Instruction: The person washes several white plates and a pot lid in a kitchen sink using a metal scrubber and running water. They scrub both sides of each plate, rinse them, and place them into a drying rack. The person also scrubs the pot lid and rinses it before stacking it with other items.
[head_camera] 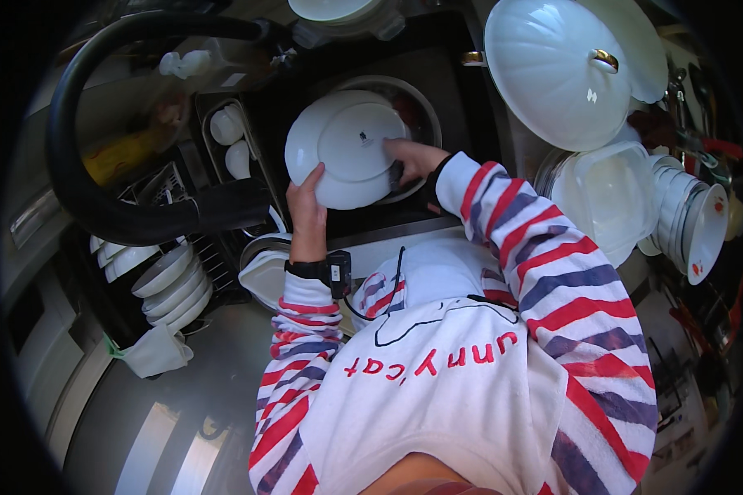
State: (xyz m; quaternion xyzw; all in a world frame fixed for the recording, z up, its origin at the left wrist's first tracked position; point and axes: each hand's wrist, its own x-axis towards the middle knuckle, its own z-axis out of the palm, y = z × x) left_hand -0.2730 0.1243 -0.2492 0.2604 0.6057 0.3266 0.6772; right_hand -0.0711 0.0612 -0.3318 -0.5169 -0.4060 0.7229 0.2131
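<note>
A white oval plate (353,145) is tilted over the dark sink (470,124), its underside with a small printed mark facing me. My left hand (308,198) grips its lower left rim, the thumb lying on the underside. At the right edge my right hand (413,159) has its thumb on the plate, the other fingers partly hidden. Something dark (397,171) shows under those fingers; I cannot tell whether it is a scrubber. Below the plate, a round pale-rimmed basin (435,117) is partly covered, with something reddish inside.
A black curved faucet (68,124) arches at left, above a rack with stacked white bowls (176,291). Small white dishes (226,124) sit in a metal basket. At right stand a large gold-handled white lid (551,68), a clear plastic container (616,192) and stacked bowls (706,229).
</note>
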